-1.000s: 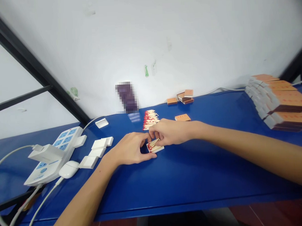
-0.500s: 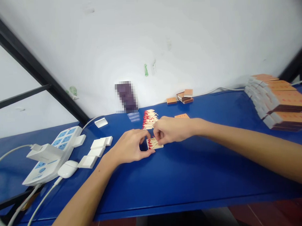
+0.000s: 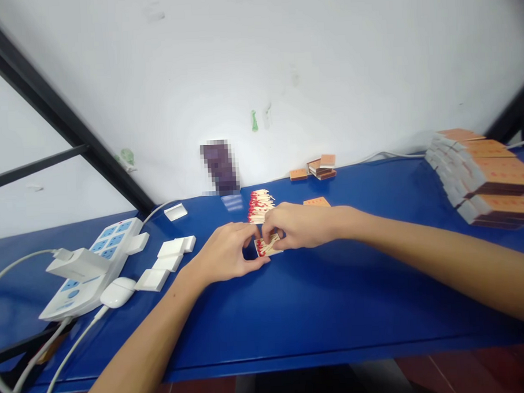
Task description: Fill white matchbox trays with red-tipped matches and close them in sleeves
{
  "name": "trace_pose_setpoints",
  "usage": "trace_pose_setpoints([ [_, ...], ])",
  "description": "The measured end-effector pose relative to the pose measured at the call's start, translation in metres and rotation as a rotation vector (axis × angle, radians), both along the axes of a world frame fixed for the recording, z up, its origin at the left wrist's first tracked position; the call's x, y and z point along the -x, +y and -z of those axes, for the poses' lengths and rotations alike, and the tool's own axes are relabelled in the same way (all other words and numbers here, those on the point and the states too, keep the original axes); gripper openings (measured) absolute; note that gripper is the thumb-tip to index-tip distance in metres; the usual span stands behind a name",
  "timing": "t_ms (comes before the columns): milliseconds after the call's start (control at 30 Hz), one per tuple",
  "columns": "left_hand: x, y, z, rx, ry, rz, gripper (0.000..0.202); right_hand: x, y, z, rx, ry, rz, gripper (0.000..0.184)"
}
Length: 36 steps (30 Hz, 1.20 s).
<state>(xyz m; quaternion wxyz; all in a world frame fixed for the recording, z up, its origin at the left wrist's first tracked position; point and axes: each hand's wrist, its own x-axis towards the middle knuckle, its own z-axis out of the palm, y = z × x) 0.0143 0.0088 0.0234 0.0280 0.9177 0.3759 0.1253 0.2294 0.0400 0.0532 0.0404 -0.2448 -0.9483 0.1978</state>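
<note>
In front of me a small white matchbox tray (image 3: pixel 276 253) lies on the blue table, with red-tipped matches (image 3: pixel 264 248) in it. Curled round the tray's left end, my left hand (image 3: pixel 224 253) grips it between thumb and forefinger. My right hand (image 3: pixel 298 226) reaches in from the right, its thumb and fingertips closed on the matches in the tray. Part of the tray is hidden under those fingers. Just behind it is a loose heap of matches (image 3: pixel 259 208), heads to the left. An orange matchbox (image 3: pixel 316 202) lies behind my right wrist.
Several white trays (image 3: pixel 169 262) lie on the left, beside a power strip (image 3: pixel 112 243) with plugs and cables. Matchboxes (image 3: pixel 321 169) sit by the wall. Stacked orange matchbox covers (image 3: pixel 495 174) stand at far right. A pixelated dark object (image 3: pixel 221 166) leans on the wall.
My right hand's fingers have shifted slightly left and opened a little over the tray, showing more of the matches. My left hand keeps its hold on the tray.
</note>
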Motion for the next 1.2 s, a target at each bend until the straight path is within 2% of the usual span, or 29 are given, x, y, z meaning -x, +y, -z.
trace_pose_setpoints([
  [100, 0.0002, 0.0002, -0.0003, -0.002, -0.005, -0.006, 0.029, 0.0009, -0.0023, -0.0006, -0.019, 0.006, 0.024, 0.02],
  [267, 0.0017, 0.0022, 0.0023, -0.028, -0.001, -0.015, 0.031, 0.0044, -0.007, 0.0004, -0.098, -0.064, 0.146, 0.018],
  [667, 0.0026, 0.0036, 0.0062, -0.023, -0.009, -0.023, 0.032, 0.0097, -0.007, 0.0075, -0.237, -0.128, 0.13, 0.012],
  [933, 0.0032, 0.0045, 0.0091, -0.008, -0.033, -0.012, 0.036, 0.0075, -0.0073, 0.0075, -0.165, -0.045, 0.12, 0.012],
  [1200, 0.0022, 0.004, 0.0078, 0.018, -0.039, -0.02, 0.034, 0.0013, -0.0013, 0.0017, -0.02, -0.034, 0.11, 0.013],
])
